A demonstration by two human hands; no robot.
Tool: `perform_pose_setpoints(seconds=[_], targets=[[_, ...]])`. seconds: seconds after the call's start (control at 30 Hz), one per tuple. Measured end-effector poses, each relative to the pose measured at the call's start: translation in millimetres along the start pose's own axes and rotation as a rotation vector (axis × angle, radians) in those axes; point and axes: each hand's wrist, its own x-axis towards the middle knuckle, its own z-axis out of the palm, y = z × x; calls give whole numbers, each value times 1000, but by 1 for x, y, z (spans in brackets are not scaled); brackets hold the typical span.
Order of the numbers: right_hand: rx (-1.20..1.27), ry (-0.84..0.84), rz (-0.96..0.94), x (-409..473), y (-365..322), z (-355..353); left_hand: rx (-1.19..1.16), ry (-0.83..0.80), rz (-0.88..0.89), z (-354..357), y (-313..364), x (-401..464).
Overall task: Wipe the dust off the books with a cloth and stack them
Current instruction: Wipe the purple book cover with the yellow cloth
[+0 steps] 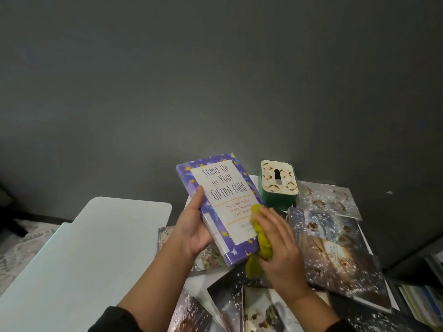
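Yellow cloth (260, 238) presses under the right hand (280, 248), fingers flat; the left hand (191, 226) grips the purple book (223, 204) tilted for wiping.

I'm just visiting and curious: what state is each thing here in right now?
Purple star-patterned book: lifted, tilted, cover looks clean.
Yellow-green cloth: bunched, pressed on that cover.
Left hand: grips the book's spine.
Right hand: presses the cloth.
Dark books on the table: lying flat, speckled with debris.
Green tissue box: upright, dusty top.

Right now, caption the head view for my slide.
Left hand holds purple book; right hand wipes it with yellow cloth.
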Motion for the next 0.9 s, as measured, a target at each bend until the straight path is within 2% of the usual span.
perform_pose_setpoints(seconds=[0.1, 0.27, 0.37, 0.43, 0.47, 0.6, 0.73, 0.8, 0.9], targets=[[125, 18, 37, 9, -5, -10, 132, 2, 30, -2, 5, 3], [559, 133, 509, 37, -21, -35, 534, 57, 122, -4, -1, 2], [846, 173, 771, 45, -4, -45, 807, 215, 298, -18, -1, 12], [948, 154, 882, 45, 4, -51, 909, 297, 324, -31, 7, 17], [980, 150, 916, 45, 8, -55, 908, 299, 306, -36, 11, 16], [1051, 177, 996, 44, 26, -62, 684, 76, 146, -45, 20, 6], [955, 219, 983, 45, 38, -67, 411, -20, -9, -33, 13, -3], [819, 248, 947, 46, 43, -69, 321, -53, -47, -24, 8, -7], [387, 368, 772, 51, 35, -67, 243, -99, -32, -11, -5, -12]])
